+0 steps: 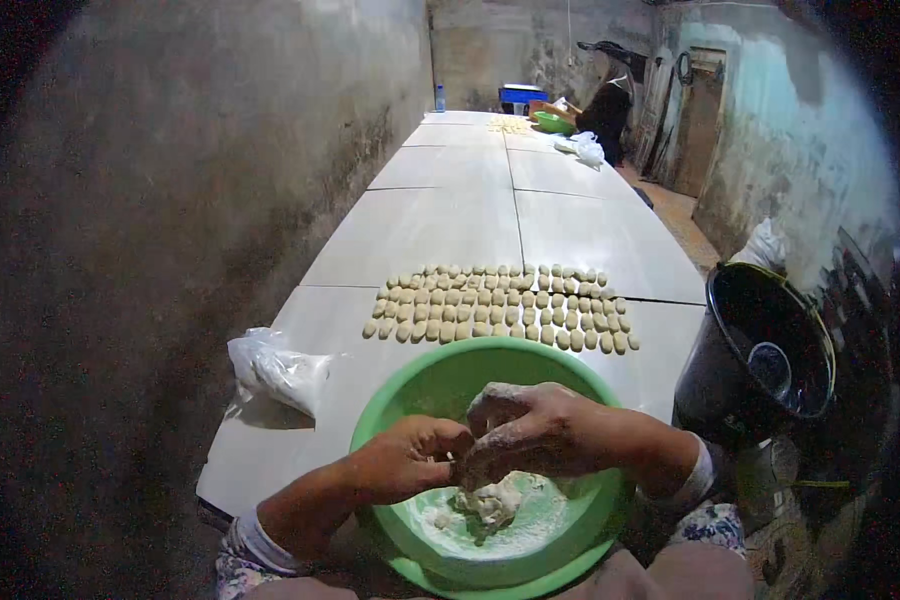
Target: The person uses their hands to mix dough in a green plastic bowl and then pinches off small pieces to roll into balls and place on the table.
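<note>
Both my hands meet above a green basin (590, 375). My left hand (410, 458) has its thumb and fingers drawn together, with the fingertips against the other hand. Flour whitens my right hand (530, 430), whose fingers curl downward and inward. Whatever lies between the fingers is hidden. Below them in the basin sits a rough lump of dough (492, 505), surrounded by loose white flour (545, 525). Just beyond the basin, small oval dough pieces (480, 312) lie in several rows on the white tabletop (430, 225).
A clear plastic bag of white powder (280, 372) lies left of the basin. A large black bucket (705, 385) stands at the right edge. At the far end are a person (607, 115), another green basin (553, 122), a blue crate (523, 95) and a bottle (440, 98).
</note>
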Demonstrator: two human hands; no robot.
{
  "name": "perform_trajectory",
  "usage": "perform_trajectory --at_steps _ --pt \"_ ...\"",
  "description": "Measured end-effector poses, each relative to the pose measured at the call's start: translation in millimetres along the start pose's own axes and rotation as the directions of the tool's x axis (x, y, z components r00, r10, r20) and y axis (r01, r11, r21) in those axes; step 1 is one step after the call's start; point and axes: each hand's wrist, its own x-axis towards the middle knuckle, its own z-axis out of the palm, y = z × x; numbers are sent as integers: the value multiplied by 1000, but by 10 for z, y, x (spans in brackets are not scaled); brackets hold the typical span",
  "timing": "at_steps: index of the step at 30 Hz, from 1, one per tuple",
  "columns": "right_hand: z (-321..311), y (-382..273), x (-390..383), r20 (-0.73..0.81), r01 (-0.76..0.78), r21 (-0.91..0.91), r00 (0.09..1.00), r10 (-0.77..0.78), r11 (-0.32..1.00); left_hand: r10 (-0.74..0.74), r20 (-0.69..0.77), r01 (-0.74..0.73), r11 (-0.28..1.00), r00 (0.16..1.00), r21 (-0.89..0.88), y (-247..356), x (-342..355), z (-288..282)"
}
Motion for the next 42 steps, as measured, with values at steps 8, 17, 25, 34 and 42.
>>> perform_trajectory --at_steps 8,17,25,34,42 --pt "-5 -55 10 24 114 -372 993 -113 921 -16 44 6 974 999 228 24 17 4" --pt "20 46 5 -198 -149 -297 976 92 943 -19 -285 27 999 958 27 52 -13 24" --pt "5 -4 5 -80 -39 -504 997 -2 863 140 -219 -111 984 966 138 22 32 59" --pt "22 -38 -15 9 32 -670 999 -35 742 66 -185 -64 998 980 20 70 32 93" --pt "24 -101 -74 27 50 -695 999 -43 718 13 27 -8 982 1000 -191 112 26 82"
